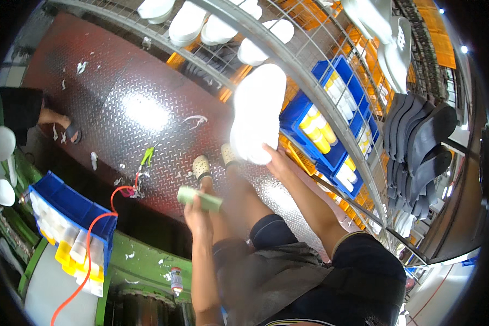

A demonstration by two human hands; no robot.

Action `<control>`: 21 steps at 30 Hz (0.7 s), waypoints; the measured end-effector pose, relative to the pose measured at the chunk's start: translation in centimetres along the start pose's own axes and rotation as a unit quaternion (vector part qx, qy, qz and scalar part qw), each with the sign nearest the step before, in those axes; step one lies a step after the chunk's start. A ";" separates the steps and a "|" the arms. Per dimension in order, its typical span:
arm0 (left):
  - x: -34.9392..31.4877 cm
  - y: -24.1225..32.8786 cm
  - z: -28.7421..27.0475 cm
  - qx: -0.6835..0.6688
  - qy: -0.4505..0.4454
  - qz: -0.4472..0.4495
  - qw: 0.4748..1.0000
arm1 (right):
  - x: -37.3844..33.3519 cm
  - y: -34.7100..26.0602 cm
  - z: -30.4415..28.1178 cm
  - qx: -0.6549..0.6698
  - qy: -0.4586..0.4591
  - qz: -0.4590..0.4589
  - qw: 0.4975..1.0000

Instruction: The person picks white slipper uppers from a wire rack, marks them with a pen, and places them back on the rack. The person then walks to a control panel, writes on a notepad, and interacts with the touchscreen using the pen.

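My right hand is closed on the near end of a white foam shoe, held out beside the wire rack. Glare washes out the shoe's surface, so its details cannot be told. Lower and to the left, my left hand grips a pale green oblong block, slightly smeared by motion. The block sits across the top of my fingers, well apart from the shoe.
A metal wire rack with white shoes runs along the far side and right. Blue bins hold yellow and white cylinders. Dark soles hang at right. Left are a blue bin, an orange hose and another person's foot.
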State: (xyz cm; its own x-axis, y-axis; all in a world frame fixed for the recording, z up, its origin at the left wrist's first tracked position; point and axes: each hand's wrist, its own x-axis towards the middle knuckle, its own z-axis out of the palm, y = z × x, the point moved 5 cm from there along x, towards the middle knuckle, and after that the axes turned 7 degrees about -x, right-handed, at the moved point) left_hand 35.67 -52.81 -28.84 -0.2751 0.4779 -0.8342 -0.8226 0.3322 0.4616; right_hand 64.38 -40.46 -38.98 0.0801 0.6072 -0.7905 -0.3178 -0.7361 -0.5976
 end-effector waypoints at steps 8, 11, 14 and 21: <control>3.8 0.7 2.4 -0.100 0.073 -0.048 0.991 | -17.6 -6.0 12.1 -0.505 -0.141 -0.230 0.820; 3.2 1.6 3.0 -0.293 -0.080 -0.020 0.953 | -21.3 -7.6 16.5 -0.421 -0.174 -0.317 0.832; 2.3 3.2 3.8 -0.327 -0.160 0.015 0.931 | -24.0 -8.9 19.1 -0.437 -0.186 -0.416 0.775; 1.7 5.1 4.4 -0.381 -0.265 0.001 0.886 | -26.3 -10.1 21.0 -0.427 -0.204 -0.481 0.738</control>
State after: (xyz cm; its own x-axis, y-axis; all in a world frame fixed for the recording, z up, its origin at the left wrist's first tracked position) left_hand 33.23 -46.70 -26.61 -0.1704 0.8598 -0.4813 -0.9752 -0.2173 -0.0429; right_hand 45.60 -42.72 -9.36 -0.4655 0.8832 0.0572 0.4254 0.2799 -0.8606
